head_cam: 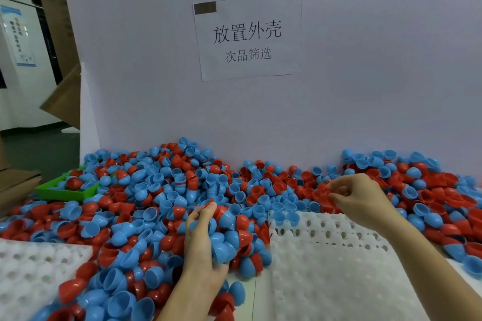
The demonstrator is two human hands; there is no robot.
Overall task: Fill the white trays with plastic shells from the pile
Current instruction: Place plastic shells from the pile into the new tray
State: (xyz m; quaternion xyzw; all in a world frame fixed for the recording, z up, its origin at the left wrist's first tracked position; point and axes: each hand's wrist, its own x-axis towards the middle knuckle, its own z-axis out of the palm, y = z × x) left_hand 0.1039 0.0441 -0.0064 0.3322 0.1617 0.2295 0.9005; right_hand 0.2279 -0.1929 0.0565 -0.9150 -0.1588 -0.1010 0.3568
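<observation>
White wall [365,86] backed the shell pile [156,190].
Left hand [202,240] clutched blue shells; right hand [357,197], two o'clock of the tray [339,268], pinched red ones.

left hand [202,240] curled gripping, right hand [357,199] pinching

Probably factory sorting bench: shell pile [156,203], posted station sign [249,35].

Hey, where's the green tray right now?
In the head view, the green tray sits at the far left edge of the shell pile, half buried in blue and red shells, well left of the left hand.
</observation>
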